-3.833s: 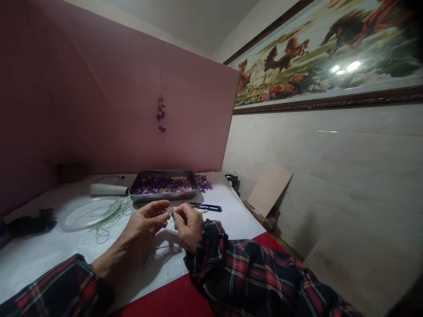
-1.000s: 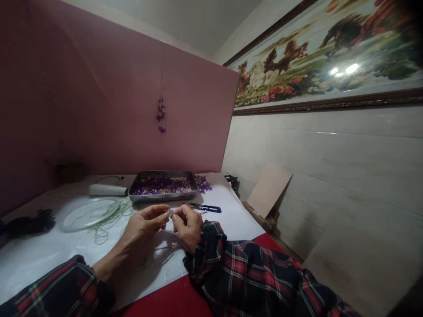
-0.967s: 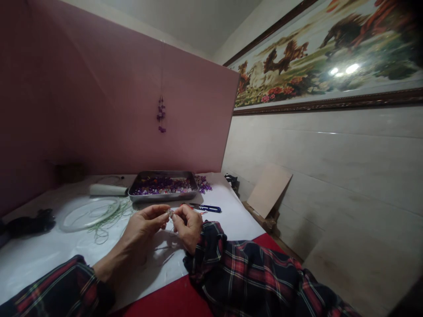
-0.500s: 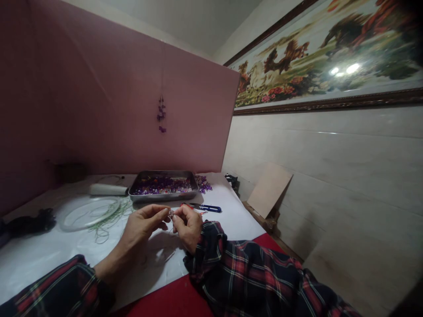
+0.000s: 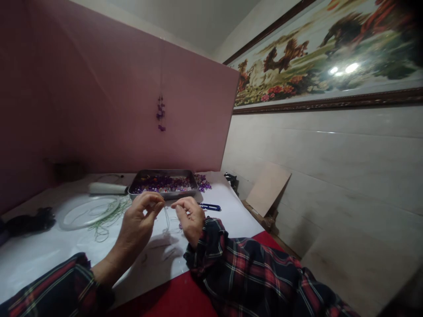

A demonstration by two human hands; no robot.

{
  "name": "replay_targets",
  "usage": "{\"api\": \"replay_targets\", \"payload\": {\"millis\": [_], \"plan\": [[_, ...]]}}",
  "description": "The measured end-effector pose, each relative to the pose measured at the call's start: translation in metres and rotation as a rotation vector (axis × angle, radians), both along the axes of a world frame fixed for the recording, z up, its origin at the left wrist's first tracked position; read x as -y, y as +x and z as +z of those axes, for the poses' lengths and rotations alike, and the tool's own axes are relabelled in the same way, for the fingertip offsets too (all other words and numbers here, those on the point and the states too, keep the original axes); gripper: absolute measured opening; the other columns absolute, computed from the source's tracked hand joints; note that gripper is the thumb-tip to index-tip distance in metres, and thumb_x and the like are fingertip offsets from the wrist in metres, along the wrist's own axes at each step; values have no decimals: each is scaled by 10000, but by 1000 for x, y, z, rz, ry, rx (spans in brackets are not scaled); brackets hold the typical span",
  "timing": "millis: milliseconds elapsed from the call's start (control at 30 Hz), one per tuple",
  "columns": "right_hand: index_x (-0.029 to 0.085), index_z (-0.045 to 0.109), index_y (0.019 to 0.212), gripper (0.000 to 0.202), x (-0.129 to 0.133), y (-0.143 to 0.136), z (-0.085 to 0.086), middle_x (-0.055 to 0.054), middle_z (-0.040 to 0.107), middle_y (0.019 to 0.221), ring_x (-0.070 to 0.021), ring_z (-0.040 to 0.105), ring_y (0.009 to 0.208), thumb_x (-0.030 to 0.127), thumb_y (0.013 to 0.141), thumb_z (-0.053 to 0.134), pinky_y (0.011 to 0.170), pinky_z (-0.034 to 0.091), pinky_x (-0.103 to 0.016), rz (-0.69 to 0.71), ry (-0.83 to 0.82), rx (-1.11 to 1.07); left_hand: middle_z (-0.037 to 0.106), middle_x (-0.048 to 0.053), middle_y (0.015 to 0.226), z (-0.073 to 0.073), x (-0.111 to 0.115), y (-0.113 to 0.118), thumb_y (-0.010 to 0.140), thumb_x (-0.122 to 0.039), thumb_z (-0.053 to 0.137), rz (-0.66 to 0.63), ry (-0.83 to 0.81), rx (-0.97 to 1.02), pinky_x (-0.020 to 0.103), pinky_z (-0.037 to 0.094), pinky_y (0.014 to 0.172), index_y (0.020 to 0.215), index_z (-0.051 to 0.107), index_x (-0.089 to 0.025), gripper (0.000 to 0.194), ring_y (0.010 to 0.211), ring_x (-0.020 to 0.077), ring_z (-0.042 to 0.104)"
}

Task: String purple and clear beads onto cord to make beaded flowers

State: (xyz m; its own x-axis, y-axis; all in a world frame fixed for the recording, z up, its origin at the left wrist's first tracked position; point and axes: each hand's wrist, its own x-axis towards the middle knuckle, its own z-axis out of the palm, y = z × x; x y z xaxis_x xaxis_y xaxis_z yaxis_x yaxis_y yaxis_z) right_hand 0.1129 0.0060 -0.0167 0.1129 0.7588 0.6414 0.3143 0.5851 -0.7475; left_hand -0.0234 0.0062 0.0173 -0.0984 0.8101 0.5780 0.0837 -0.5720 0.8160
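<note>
My left hand [image 5: 140,220] is raised over the white-covered table, its thumb and fingertips pinched on a thin thread [image 5: 167,218] that hangs down. Just to its right, my right hand [image 5: 191,219] also pinches, its fingertips a small gap from the left ones; what it holds is too small to tell. Small pale beads seem to dangle beside the right hand. Behind both hands is a metal tray [image 5: 164,194] of purple and clear beads. Blue thread snips [image 5: 210,207] lie right of the right hand, partly hidden by it.
Loose purple beads [image 5: 202,182] lie beside the tray. To the left are a clear ring [image 5: 89,213], green string [image 5: 105,226], a white roll [image 5: 107,189] and a dark bundle [image 5: 31,222]. A purple bead strand [image 5: 161,113] hangs on the pink panel.
My hands have moved slightly apart and up. The small clear piece between the fingertips no longer shows there, and hanging thread is now visible below them.
</note>
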Motion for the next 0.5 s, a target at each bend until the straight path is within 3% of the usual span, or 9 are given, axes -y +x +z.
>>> {"api": "replay_targets", "payload": {"millis": [100,167,233,333,500], "plan": [[178,680,842,154,3,-2,5,-25,633,814,-104,516,583,300,782,607,505,401,-214,220,-104,-103,623,24,772,0,0,0,706,-216,695,-5,71,-64,248,390,759,610,662,-235,104,804,195,538],[166,645,837,244,4,-4,5,3,627,704,-69,452,463,383,730,679,433,359,-195,424,-259,-193,618,23,774,-1,0,1,730,-248,675,-16,77,-78,256,396,755,627,648,-229,109,797,192,546],[158,603,777,327,6,-4,5,25,611,599,-52,424,397,458,699,710,389,329,-178,538,-380,-272,618,17,747,-3,1,3,734,-278,673,-29,20,-56,262,405,721,659,649,-223,96,750,184,547],[155,579,725,386,5,-3,6,17,628,569,-57,466,378,511,685,721,341,316,-160,539,-406,-341,633,13,694,-5,2,5,747,-311,649,-102,-144,12,269,411,661,713,666,-210,108,677,176,543],[165,597,756,382,-2,1,8,7,660,595,-84,550,410,515,687,734,336,394,-164,546,-298,-465,617,21,604,-15,3,10,741,-311,631,-520,-453,33,276,416,622,603,652,-188,186,613,169,534]]}}
